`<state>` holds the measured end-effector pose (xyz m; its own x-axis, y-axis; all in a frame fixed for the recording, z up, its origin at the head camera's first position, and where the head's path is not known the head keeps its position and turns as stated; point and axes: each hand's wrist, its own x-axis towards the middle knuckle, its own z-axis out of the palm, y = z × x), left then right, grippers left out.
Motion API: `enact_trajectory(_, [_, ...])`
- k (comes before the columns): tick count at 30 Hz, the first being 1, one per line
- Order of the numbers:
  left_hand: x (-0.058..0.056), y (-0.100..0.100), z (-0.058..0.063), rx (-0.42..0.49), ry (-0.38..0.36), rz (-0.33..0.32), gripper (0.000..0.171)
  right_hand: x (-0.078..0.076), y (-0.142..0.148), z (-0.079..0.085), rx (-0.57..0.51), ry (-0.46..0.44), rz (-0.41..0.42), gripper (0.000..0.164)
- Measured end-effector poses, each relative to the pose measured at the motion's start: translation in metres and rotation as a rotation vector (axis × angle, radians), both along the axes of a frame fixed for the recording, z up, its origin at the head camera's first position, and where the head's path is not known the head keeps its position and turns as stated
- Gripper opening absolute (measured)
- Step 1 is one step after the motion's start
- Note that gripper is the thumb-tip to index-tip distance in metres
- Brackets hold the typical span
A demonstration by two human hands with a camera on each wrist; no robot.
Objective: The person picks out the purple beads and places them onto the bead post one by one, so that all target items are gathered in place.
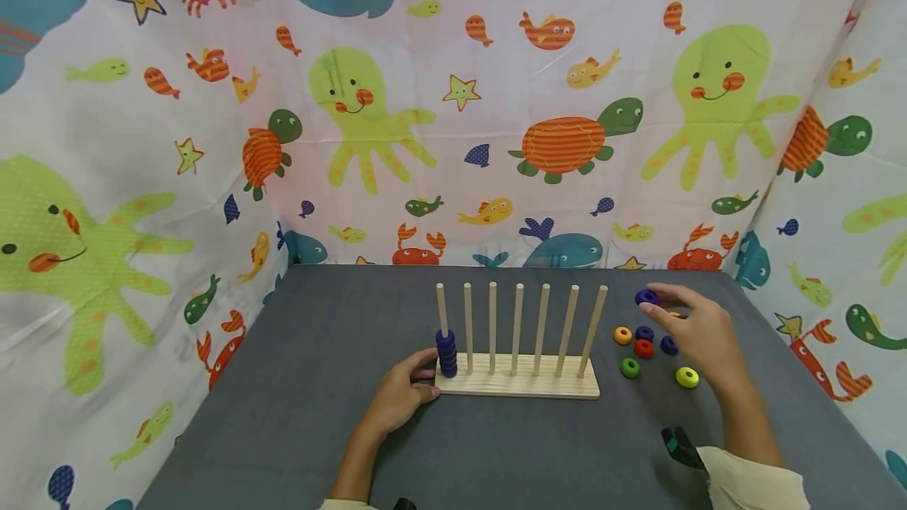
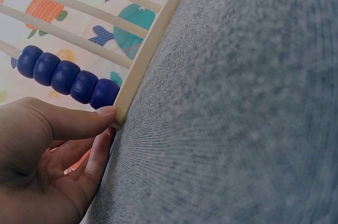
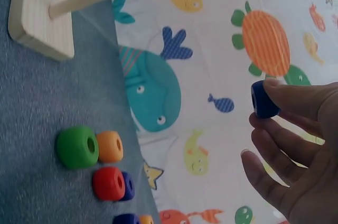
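A wooden pegboard with a row of several upright pegs stands on the table. Blue beads are stacked on its leftmost peg, and the other pegs are bare. At the board's left end, my left hand grips the corner; the left wrist view has the thumb on the edge just below the lowest bead. My right hand is raised right of the board, pinching one blue bead between thumb and fingers, above the loose beads.
Loose beads lie right of the board: an orange bead, a red bead, a green bead, a yellow bead and blue ones. A patterned sea-animal curtain hangs behind the grey table.
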<state>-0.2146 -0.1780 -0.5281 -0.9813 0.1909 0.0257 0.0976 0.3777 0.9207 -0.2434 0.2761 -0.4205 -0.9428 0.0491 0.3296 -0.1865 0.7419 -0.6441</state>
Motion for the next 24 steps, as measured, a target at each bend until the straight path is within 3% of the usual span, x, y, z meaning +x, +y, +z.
enact_trajectory(7, [0.000, 0.001, 0.000, -0.001, 0.000, -0.003, 0.065, 0.002, -0.012, 0.010, -0.008, 0.057, 0.011, 0.052])
enact_trajectory(24, [-0.001, 0.000, 0.000, -0.011, 0.003, -0.002, 0.065, 0.011, -0.048, 0.053, -0.066, 0.258, 0.122, 0.045])
